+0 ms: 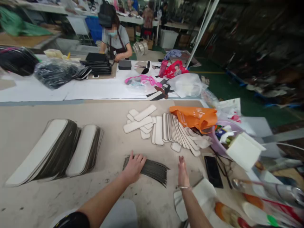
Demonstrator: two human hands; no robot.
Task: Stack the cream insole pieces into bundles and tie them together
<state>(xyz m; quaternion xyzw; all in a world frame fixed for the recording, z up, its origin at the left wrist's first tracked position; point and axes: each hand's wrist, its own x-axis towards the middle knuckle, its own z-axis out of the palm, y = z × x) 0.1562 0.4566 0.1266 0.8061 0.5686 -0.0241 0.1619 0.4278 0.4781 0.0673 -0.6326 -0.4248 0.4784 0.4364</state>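
Note:
A fanned stack of dark grey strips (154, 171) lies on the table in front of me. My left hand (135, 166) rests over its left end, fingers spread on top. To the right of the stack, my right hand (183, 172) is held upright on edge with its fingers stretched out, apart from the strips and holding nothing. Beyond the hands is a leaning row of white rounded pieces (175, 129), with several loose white pieces (139, 125) beside it. Two larger slanted stacks of white-topped pieces, one long (45, 148) and one shorter (83, 148), stand at the left.
An orange bag (194, 116) and a purple bin (217, 144) holding scraps are at the right, near a black phone (213, 171), bottles and a white box (245, 150). Across the table a person (116, 39) works beside black stacked pieces (98, 63).

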